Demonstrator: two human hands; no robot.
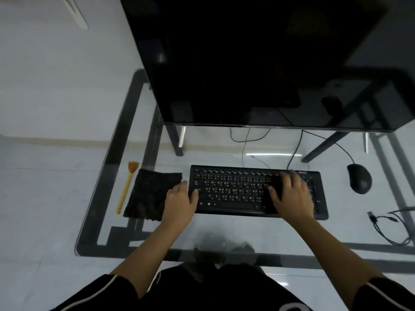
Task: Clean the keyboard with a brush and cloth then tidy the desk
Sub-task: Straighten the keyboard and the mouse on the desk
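A black keyboard [233, 191] lies flat on the glass desk [224, 232], in front of the monitor. My left hand [179, 200] holds the keyboard's left end, thumb over the edge keys. My right hand [292, 196] rests spread on the right part of the keyboard, covering the keys there. A dark folded cloth [148, 194] lies just left of the keyboard, partly under my left wrist. A small wooden brush [126, 187] with orange bristles lies left of the cloth, bristles pointing away from me.
A large black monitor [258, 63] stands behind the keyboard. A black mouse [359, 181] sits to the right, its cable running behind. A loose bundle of cables [388, 227] lies at the right edge. The desk frame shows through the glass.
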